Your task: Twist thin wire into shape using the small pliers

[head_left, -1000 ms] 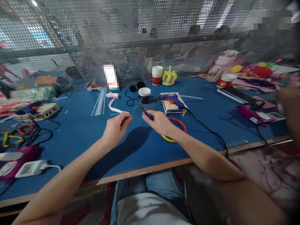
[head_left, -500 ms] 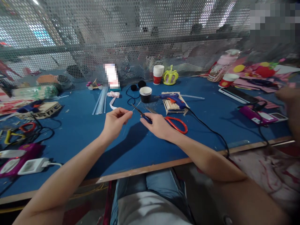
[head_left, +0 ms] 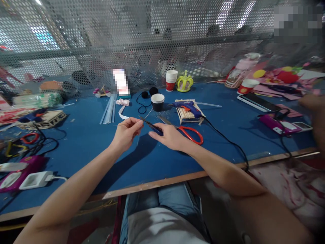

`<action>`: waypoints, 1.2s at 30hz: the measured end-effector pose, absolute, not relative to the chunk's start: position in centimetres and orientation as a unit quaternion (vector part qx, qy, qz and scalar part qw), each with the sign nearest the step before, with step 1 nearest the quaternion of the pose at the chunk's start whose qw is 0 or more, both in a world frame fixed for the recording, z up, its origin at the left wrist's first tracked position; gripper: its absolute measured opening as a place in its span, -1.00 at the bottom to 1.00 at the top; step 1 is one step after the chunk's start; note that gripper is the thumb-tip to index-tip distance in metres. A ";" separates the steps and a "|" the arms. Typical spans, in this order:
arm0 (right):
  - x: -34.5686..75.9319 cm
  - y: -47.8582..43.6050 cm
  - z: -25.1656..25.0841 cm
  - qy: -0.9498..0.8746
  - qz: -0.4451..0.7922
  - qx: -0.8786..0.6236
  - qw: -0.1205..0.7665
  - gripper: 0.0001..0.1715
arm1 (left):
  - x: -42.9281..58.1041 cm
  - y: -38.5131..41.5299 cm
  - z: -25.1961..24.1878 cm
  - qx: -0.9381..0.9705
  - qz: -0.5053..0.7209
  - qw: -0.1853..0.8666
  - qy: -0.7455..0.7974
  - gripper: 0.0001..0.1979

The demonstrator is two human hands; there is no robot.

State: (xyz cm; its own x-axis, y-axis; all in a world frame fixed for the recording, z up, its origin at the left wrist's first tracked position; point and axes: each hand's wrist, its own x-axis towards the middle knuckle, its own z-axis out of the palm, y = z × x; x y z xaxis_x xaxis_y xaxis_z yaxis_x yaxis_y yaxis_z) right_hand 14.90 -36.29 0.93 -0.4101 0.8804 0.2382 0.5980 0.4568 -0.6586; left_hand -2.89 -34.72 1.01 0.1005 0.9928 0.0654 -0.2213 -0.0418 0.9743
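While the bare left hand (head_left: 125,133) pinched a thin, pale, wire-like strand (head_left: 137,140) at frame centre, the right hand (head_left: 173,135) gripped dark-blue-handled metal pliers (head_left: 153,127) beside it; both taken up, work apparently unfinished

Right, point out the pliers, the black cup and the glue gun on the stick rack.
Pliers (head_left: 152,126): head view, around the joint.
Black cup (head_left: 157,106): head view, on the outer wall.
Glue gun (head_left: 190,104): head view, on the blue body.

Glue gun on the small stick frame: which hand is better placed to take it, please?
Probably the right hand: it is nearer the glue gun than the left hand, but it holds pliers, likely needing putting down first.
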 end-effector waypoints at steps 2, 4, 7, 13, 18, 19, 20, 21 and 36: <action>14.9 -36.4 1.0 -0.803 0.241 -0.462 0.289 -0.61 | -2.9 -34.8 1.0 0.503 0.524 0.555 0.406 -0.78; 14.9 -36.3 1.1 -0.797 0.239 -0.469 0.296 -0.62 | -3.1 -34.9 1.0 0.534 0.512 0.527 0.419 -0.77; 15.2 -36.0 1.2 -0.780 0.243 -0.484 0.313 -0.61 | -3.6 -35.2 0.9 0.616 0.499 0.408 0.454 -0.77; 15.7 -35.6 1.3 -0.767 0.255 -0.496 0.317 -0.58 | -4.0 -35.7 0.9 0.757 0.456 0.092 0.459 -0.82; 15.6 -35.6 1.5 -0.757 0.269 -0.507 0.312 -0.58 | -4.0 -35.7 0.7 0.713 0.402 0.321 0.477 -0.61; 15.5 -35.7 1.6 -0.758 0.270 -0.506 0.311 -0.59 | -4.0 -35.7 0.7 0.715 0.417 0.306 0.470 -0.64; 15.5 -35.7 1.6 -0.759 0.271 -0.504 0.310 -0.59 | -4.0 -35.7 0.6 0.727 0.440 0.256 0.460 -0.69; 15.5 -35.7 1.6 -0.762 0.272 -0.500 0.309 -0.60 | -4.0 -35.7 0.6 0.744 0.463 0.187 0.444 -0.76; 15.0 -36.3 1.8 -0.770 0.254 -0.503 0.298 -0.69 | -3.4 -35.3 1.1 0.613 0.582 0.344 0.409 -0.70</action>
State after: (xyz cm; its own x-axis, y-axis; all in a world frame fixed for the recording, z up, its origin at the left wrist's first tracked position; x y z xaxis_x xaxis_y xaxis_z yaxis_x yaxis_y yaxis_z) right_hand 14.97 -36.26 1.80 -0.3154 0.9267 0.2041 0.6238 0.3646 -0.6914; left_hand -3.41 -35.30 1.07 -0.0117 0.9018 0.4320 0.0997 -0.4289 0.8979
